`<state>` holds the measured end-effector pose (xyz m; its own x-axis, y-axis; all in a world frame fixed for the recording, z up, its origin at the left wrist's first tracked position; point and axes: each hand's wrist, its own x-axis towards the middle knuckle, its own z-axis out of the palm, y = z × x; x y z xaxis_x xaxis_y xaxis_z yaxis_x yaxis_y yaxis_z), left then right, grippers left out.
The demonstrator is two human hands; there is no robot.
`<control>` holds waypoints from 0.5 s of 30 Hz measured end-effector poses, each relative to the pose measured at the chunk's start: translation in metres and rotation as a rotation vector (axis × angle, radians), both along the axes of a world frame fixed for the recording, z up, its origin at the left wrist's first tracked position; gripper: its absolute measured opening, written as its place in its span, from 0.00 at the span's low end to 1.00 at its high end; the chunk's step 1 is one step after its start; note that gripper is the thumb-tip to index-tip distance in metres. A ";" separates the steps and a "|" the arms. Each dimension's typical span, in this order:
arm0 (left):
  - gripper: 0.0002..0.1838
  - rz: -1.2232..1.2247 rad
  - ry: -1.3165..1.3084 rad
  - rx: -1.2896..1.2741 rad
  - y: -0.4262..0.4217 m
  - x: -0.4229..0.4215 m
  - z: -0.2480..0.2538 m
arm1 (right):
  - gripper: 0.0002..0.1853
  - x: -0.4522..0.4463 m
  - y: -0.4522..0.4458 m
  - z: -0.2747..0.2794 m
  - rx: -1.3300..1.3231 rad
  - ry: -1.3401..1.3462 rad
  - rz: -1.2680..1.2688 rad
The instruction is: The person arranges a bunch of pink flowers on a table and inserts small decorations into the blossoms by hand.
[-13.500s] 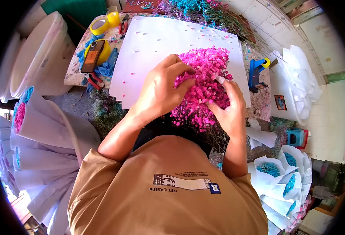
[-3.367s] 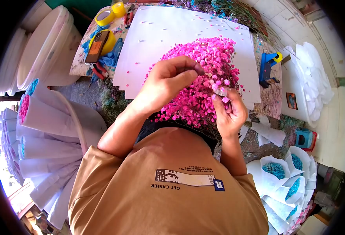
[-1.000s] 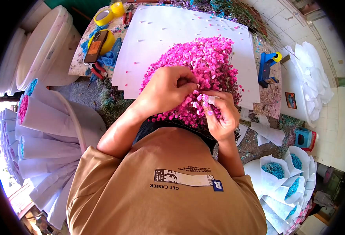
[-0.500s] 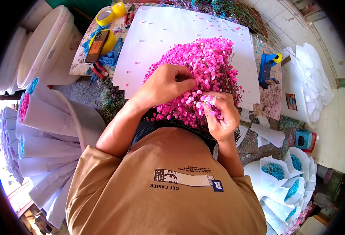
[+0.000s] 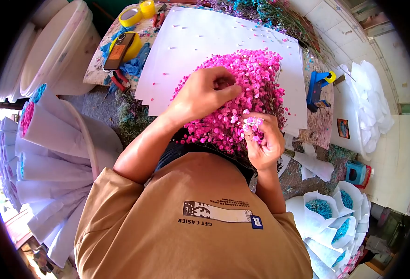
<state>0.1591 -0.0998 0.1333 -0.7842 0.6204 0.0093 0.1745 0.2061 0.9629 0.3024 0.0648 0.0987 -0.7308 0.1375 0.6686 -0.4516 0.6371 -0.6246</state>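
A large bunch of bright pink baby's breath (image 5: 242, 74) rests in front of my body, over the near edge of the white paper sheets. My left hand (image 5: 205, 95) lies over the left side of the bunch, its fingers curled and the thumb pointing right among the blossoms. Whatever its fingertips hold is hidden. At the bunch's lower right, my right hand (image 5: 266, 144) is closed around a few paler pink blossoms (image 5: 252, 124), which poke out between thumb and fingers. The bunch's stems are mostly out of sight.
White paper (image 5: 186, 42) dotted with loose petals covers the table. To its left lie a phone (image 5: 115, 53), yellow tape rolls (image 5: 129, 16) and red-handled pruners (image 5: 120, 80). A blue tape dispenser (image 5: 315, 90) stands right. Wrapped bouquets (image 5: 56, 135) flank me on both sides.
My left hand has shifted slightly right and its thumb has straightened over the blossoms. My right hand has moved slightly, still gripping the pale blossoms. The whole view has tilted a little.
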 end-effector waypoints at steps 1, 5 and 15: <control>0.15 0.008 0.008 -0.017 0.003 0.000 0.004 | 0.09 0.000 0.000 -0.001 0.001 -0.008 0.000; 0.11 0.081 -0.106 0.281 0.011 -0.001 -0.003 | 0.10 0.000 0.001 0.000 -0.028 -0.008 -0.011; 0.14 0.067 0.147 -0.009 0.005 0.003 -0.007 | 0.09 0.001 0.001 -0.002 -0.041 -0.023 -0.012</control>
